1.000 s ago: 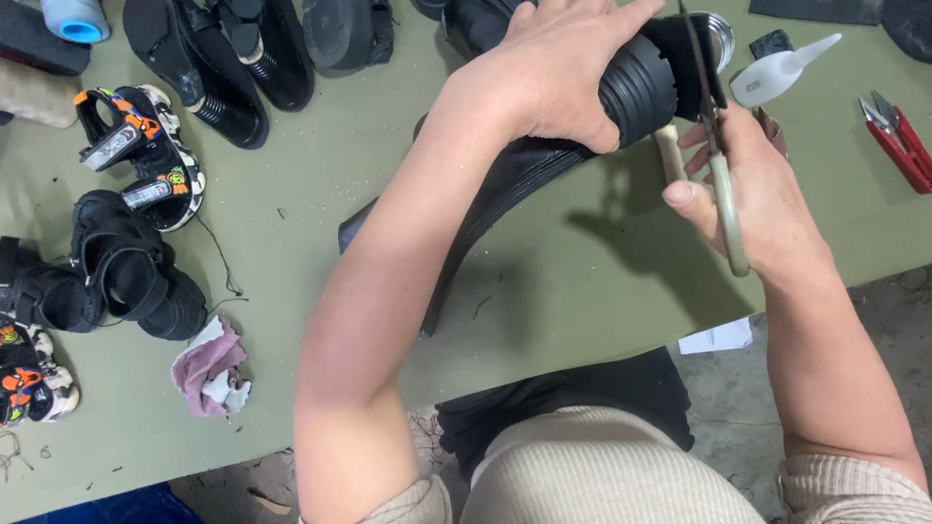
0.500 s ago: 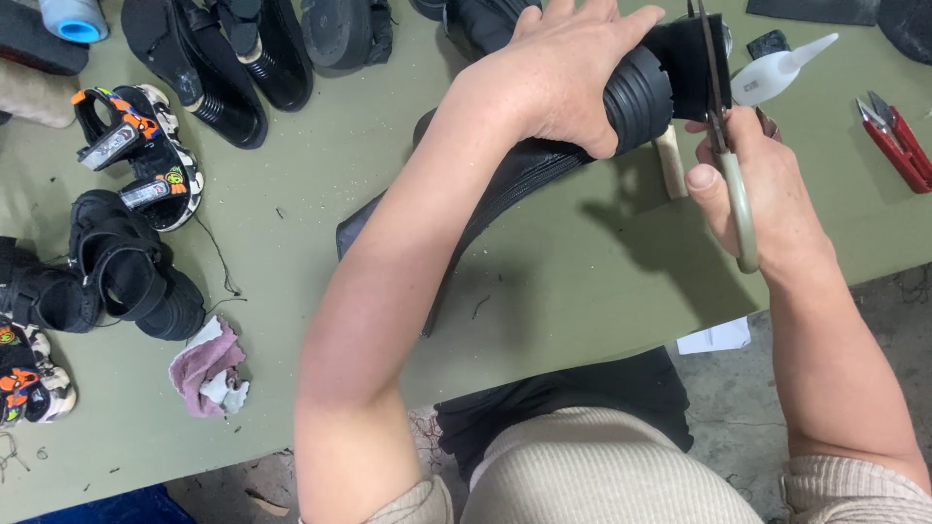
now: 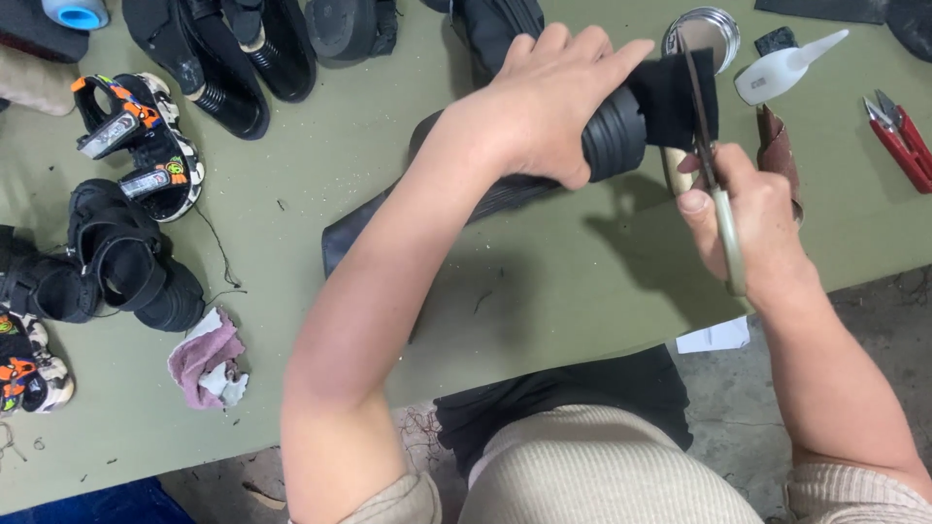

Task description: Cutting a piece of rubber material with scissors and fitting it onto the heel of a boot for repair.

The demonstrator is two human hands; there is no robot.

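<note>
Hands work above the near half of the green table [image 3: 544,291]. The right hand [image 3: 752,218] has its fingers clenched on the handles of the scissors [image 3: 714,184], and the blades stand nearly upright against a black flap at the end of the rubber piece [image 3: 544,170]. Compared with one second ago, the scissors are higher and closer to that end, and the blades now cross the flap, where before they stood beside it. It seems the cutting of this edge is now in progress and not only prepared.

The left hand [image 3: 549,107] is grasping the rubber piece from above, fingers wrapped over its ribbed, rolled end. The piece is held a little over the table. Its long axis goes from lower left to upper right; the flat end rests near the table on the left, and the rolled end points right, toward the scissors.

Farther on the right lie a white glue bottle [image 3: 786,68], a round tin [image 3: 704,29] and red snips [image 3: 898,136]. On the left are small sandals [image 3: 141,146], and a pink rag [image 3: 209,354].
</note>
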